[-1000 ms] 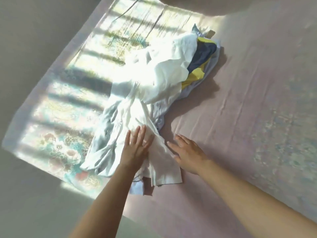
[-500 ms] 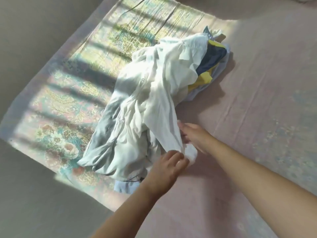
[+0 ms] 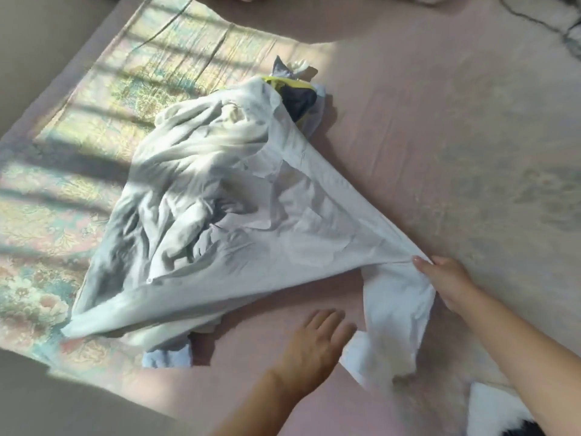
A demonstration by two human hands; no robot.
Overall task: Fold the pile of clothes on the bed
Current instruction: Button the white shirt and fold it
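Observation:
A heap of clothes lies mid-bed. On top is a white shirt (image 3: 308,221), stretched into a taut triangle toward the lower right. My right hand (image 3: 446,281) pinches its fabric near the shoulder, and a white sleeve (image 3: 393,322) hangs below that grip. Open and flat, my left hand (image 3: 317,344) hovers over the bare sheet just left of the sleeve, touching no cloth. A pale grey garment (image 3: 163,234) is bunched on the heap's left. A navy and yellow garment (image 3: 297,96) peeks out at the far end. Light blue cloth (image 3: 168,358) shows at the near edge.
The bed (image 3: 440,136) has a pink sheet with a floral pattern, sunlit in stripes on the left. Its left edge drops to a grey floor (image 3: 47,404). A dark cable (image 3: 540,20) lies at the top right. A black and white object (image 3: 490,416) sits bottom right.
My right hand took hold of the white shirt and pulled it out to the right, spreading it from the heap. My left hand let go and now hovers open.

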